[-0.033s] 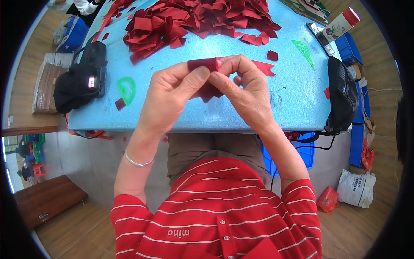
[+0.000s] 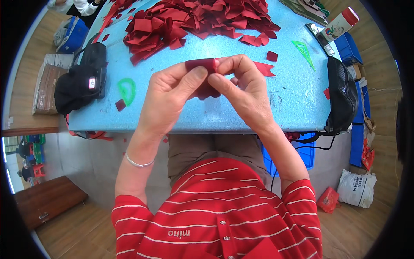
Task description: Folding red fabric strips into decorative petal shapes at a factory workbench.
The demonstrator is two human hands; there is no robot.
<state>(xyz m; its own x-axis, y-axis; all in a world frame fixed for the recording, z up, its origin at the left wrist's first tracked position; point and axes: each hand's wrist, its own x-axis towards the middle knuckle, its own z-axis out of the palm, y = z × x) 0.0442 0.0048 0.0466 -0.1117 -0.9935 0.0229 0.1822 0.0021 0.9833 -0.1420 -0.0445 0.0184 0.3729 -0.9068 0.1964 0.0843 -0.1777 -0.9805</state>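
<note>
Between my two hands, above the near part of the table, is a folded dark red ribbon piece. My left hand pinches it between thumb and fingers. The thumb and curled forefinger of my right hand close on its right end, where a brighter red edge shows. The lower part of the ribbon hangs below my fingertips and is partly hidden by them. Just right of my right hand, a notched red ribbon end lies on the table. A small dark red square lies beyond it.
A large heap of red ribbon pieces covers the far middle of the blue table. A green protractor and black bag lie left. Right are a green set square, white red-capped bottle and black mesh case.
The ribbon's right end has shifted slightly left, and my right thumb and fingertips have moved slightly with it. Both hands still hold the ribbon piece.
</note>
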